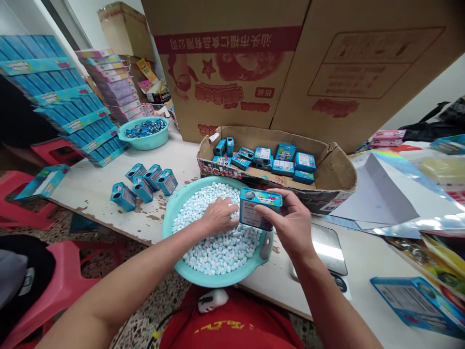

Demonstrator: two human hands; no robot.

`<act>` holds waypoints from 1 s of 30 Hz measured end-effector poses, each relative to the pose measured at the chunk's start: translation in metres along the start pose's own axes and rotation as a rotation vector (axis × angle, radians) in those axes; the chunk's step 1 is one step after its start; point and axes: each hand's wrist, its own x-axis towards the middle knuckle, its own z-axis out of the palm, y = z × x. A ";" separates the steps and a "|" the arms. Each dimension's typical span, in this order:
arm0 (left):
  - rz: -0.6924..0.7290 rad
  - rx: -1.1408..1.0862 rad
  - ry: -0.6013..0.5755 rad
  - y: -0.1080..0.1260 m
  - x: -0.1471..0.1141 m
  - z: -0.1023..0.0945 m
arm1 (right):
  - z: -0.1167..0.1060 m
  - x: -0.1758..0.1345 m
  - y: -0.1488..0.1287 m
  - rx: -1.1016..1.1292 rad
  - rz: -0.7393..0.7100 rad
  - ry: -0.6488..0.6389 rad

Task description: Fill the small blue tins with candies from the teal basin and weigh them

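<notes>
My right hand holds a small blue candy tin above the right side of a turquoise bowl. The tin is tilted, and a round opening shows in its top at the left. Small white and pale blue candies fill the bowl. Down in them is my left hand, just left of the tin, its fingers curled round some candies; the fingertips are partly hidden. Several blue tins stand on the table left of the bowl.
Behind the bowl lies a low cardboard box with several blue tins in it. A second turquoise bowl holds shiny blue pieces. A silver scale sits at the right. Tall stacked display boxes rise at the left; a large carton stands behind.
</notes>
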 end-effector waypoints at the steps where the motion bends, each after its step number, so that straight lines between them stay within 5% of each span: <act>1: -0.021 0.009 0.007 -0.003 -0.007 -0.001 | 0.000 0.000 0.000 -0.037 -0.007 -0.010; 5: -0.209 -0.214 0.120 -0.013 -0.023 -0.010 | 0.000 -0.001 0.004 -0.114 0.003 -0.027; 9: -0.476 -0.955 0.326 -0.009 -0.022 -0.035 | 0.004 -0.003 0.008 -0.215 0.035 -0.102; 14: -0.409 -1.656 0.573 0.016 -0.011 -0.072 | 0.028 -0.008 0.002 -0.337 -0.075 -0.203; 17: -0.440 -1.775 0.659 0.026 -0.004 -0.081 | 0.042 -0.006 -0.004 -0.368 -0.135 -0.317; 20: -0.445 -1.757 0.734 0.027 0.001 -0.082 | 0.047 0.000 -0.008 -0.391 -0.116 -0.301; 30: -0.466 -1.679 0.747 0.019 0.001 -0.080 | 0.051 0.004 -0.004 -0.287 -0.042 -0.301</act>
